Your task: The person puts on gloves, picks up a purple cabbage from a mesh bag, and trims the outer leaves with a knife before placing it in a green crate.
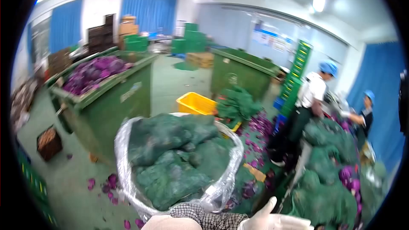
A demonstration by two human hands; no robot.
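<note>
My left hand, in a white glove, is at the bottom edge, right of centre. Its thumb points up and its fingers stretch to the right, with nothing held. A checked sleeve reaches it from the left. Just beyond the sleeve is a round container lined with clear plastic, holding green mesh sacks. More green mesh sacks lie to the right of the hand, beside purple vegetables. White material shows at the bottom left of the sleeve; I cannot make out what it is. My right hand is not visible.
Purple produce fills a large green bin at left. Another green bin and a yellow crate stand ahead. Purple leaves litter the floor. Two people in blue caps, a nearer person and a farther person, are at right.
</note>
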